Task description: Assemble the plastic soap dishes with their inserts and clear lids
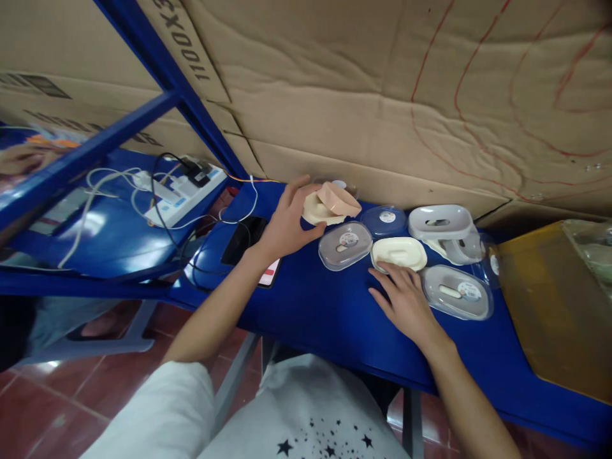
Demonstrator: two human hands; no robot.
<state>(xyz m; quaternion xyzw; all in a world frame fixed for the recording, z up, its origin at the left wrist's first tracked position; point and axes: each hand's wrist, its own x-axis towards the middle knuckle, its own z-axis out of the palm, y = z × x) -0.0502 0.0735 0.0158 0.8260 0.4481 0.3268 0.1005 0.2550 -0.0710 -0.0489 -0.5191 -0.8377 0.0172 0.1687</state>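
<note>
My left hand (pixel 290 220) reaches to the back of the blue table, fingers and thumb apart at the left side of a cream-coloured plastic piece (pixel 313 209). A peach oval dish (pixel 340 199) leans tilted on that piece. The tips of the left fingers are partly hidden behind them. My right hand (pixel 404 299) rests with fingers spread at the front edge of a cream oval soap dish (pixel 399 251), fingertips touching its rim. Between the hands lies a clear oval lid (pixel 345 245) with a round sticker. Another stickered clear lid (pixel 458 292) is right of my right hand.
Behind are a grey dish with a slot (pixel 440 220) and a clear lid (pixel 384 220). A cardboard box (pixel 559 306) stands at right. To the left are phones (pixel 243 239), a power strip (pixel 186 194) with cables, and a blue frame bar (pixel 119 127). Another person's hand (pixel 23 159) shows beyond it.
</note>
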